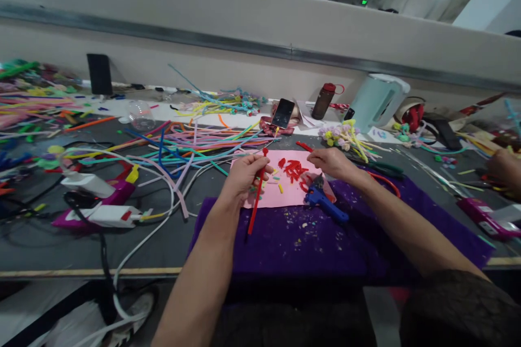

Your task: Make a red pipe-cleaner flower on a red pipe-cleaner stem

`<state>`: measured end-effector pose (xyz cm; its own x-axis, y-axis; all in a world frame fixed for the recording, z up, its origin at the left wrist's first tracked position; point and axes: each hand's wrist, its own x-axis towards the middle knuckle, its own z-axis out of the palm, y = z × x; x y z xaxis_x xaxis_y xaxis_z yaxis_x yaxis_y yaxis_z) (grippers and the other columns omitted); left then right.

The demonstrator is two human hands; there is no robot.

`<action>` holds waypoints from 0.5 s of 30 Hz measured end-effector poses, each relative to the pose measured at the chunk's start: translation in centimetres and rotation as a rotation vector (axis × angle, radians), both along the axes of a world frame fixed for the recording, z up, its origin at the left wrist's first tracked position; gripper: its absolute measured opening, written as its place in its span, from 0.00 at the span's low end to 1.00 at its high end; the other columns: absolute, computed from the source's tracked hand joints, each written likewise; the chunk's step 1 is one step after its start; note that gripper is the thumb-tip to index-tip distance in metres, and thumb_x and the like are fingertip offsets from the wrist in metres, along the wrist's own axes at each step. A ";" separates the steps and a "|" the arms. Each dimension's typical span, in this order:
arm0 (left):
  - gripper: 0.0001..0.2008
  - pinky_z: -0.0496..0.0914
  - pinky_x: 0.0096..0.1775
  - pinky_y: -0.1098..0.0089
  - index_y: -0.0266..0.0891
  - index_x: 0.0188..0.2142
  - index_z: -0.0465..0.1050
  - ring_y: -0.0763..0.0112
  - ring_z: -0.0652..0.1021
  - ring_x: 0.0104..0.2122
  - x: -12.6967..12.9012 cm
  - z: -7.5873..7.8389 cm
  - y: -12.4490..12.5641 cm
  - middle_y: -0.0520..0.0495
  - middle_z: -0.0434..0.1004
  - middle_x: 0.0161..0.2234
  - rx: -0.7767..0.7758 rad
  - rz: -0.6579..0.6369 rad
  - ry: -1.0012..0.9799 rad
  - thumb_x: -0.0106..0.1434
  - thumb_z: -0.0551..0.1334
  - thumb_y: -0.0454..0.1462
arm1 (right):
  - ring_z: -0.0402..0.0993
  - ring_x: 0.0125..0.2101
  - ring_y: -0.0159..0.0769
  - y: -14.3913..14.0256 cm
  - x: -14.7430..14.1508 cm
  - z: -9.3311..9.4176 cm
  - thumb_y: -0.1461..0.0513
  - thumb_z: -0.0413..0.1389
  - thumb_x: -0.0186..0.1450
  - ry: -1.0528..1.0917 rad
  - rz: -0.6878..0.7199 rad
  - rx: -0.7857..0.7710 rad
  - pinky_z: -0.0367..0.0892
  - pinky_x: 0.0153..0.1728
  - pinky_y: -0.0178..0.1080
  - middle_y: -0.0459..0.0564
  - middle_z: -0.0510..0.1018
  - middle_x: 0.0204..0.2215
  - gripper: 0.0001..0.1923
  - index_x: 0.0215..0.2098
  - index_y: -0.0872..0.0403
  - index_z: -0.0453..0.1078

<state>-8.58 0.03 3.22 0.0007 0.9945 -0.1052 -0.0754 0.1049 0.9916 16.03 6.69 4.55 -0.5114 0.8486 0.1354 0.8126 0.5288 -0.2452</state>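
Observation:
My left hand (pixel 249 173) pinches a red pipe cleaner (pixel 255 207) that slants down toward me, with a small red tuft at its upper end. My right hand (pixel 331 161), fingers pressed together, grips a short red pipe cleaner (pixel 303 146) that pokes out to the left. Between the hands lies a pink sheet (pixel 266 199) bearing a pile of cut red pieces (pixel 293 169) and a few pale bits. A blue-handled glue gun (pixel 329 207) rests at the sheet's right edge, its nozzle end near my right hand.
A purple cloth (pixel 280 249) covers the table's front. Long coloured pipe cleaners (pixel 195 141) and white cables spread to the left, beside a purple power strip (pixel 97 203). Behind stand a phone (pixel 283 113), a dark bottle (pixel 324 102) and a pale-green container (pixel 372 100). Another person's hand (pixel 503 171) is at right.

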 end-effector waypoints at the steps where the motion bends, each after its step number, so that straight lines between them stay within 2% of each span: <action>1: 0.12 0.56 0.14 0.80 0.35 0.29 0.67 0.81 0.68 0.15 -0.1 0.3 -0.1 0.50 0.73 0.22 0.005 -0.014 -0.065 0.51 0.61 0.42 | 0.69 0.24 0.30 -0.4 0.6 -0.1 0.59 0.45 0.63 0.046 0.005 -0.030 0.57 0.25 0.31 0.47 0.75 0.24 0.15 0.35 0.55 0.72; 5: 0.12 0.52 0.13 0.82 0.34 0.30 0.68 0.82 0.68 0.16 -0.1 0.5 -0.1 0.50 0.73 0.22 0.021 -0.016 -0.175 0.50 0.63 0.40 | 0.67 0.22 0.29 -3.1 2.5 -0.3 0.58 0.47 0.61 0.163 0.047 -0.121 0.58 0.24 0.30 0.45 0.74 0.22 0.14 0.32 0.57 0.73; 9: 0.12 0.54 0.12 0.81 0.35 0.31 0.68 0.84 0.66 0.13 0.4 -0.1 0.0 0.51 0.74 0.23 -0.005 -0.076 -0.149 0.51 0.62 0.42 | 0.70 0.29 0.31 -5.7 3.3 -0.6 0.61 0.47 0.61 0.292 0.058 -0.141 0.62 0.31 0.32 0.48 0.77 0.30 0.14 0.35 0.56 0.74; 12: 0.13 0.54 0.12 0.81 0.35 0.30 0.68 0.83 0.66 0.13 1.0 -0.3 -0.2 0.50 0.74 0.24 -0.017 -0.105 -0.092 0.50 0.62 0.43 | 0.71 0.33 0.33 -6.3 3.8 -1.2 0.60 0.49 0.60 0.436 0.091 -0.117 0.63 0.34 0.34 0.50 0.76 0.32 0.13 0.36 0.55 0.74; 15: 0.13 0.55 0.13 0.81 0.35 0.29 0.67 0.80 0.70 0.15 1.8 -0.3 -0.6 0.49 0.75 0.24 -0.024 -0.136 -0.009 0.50 0.62 0.43 | 0.70 0.31 0.33 -6.1 4.5 -1.8 0.58 0.52 0.59 0.551 0.079 -0.106 0.64 0.33 0.34 0.50 0.75 0.30 0.12 0.34 0.55 0.74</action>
<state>-6.75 -0.53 2.97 0.1360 0.9823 -0.1288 -0.0676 0.1389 0.9880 20.55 0.56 2.76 -0.4517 0.8343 0.3162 0.5082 0.5319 -0.6773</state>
